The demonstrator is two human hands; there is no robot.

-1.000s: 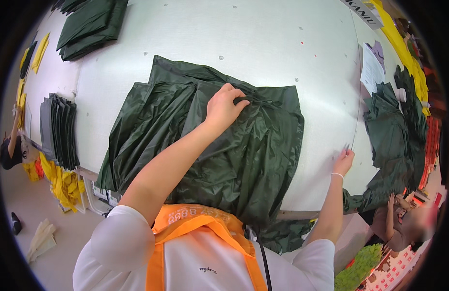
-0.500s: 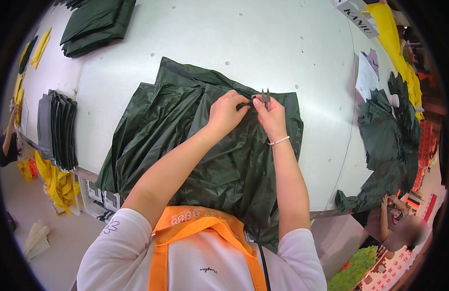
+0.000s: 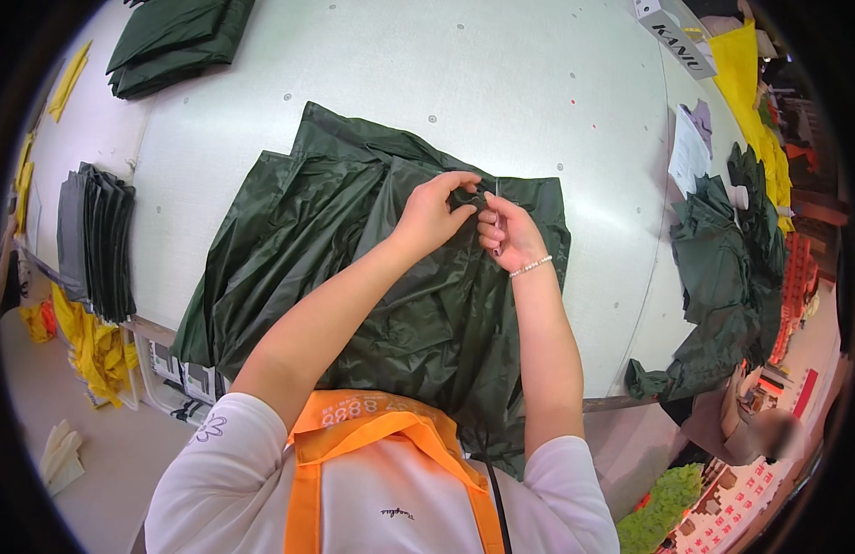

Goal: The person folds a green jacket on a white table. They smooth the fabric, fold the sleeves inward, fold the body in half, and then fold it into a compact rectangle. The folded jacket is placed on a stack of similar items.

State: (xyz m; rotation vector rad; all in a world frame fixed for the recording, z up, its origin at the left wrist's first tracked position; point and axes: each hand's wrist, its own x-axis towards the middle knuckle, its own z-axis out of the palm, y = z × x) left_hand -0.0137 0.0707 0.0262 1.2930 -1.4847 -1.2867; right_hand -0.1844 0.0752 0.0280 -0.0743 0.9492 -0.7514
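A dark green garment of thin, shiny cloth lies bunched and creased in front of me, its near end hanging over the table edge against my orange apron. My left hand is closed in a pinch on a small fold near its far edge. Close beside it, my right hand, with a beaded bracelet at the wrist, has thumb and forefinger at the same fold. Its other fingers curl round a pair of thread snips, mostly hidden, with only a thin metal end showing above the hand.
On the pale table, a folded dark green stack lies far left and a second stack at the left edge. Dark green cloth and a paper lie right. Another person is at lower right.
My right hand has turned over and its fingers have curled in, so the snips' blades no longer point up in plain sight. The left hand keeps its pinch on the cloth.
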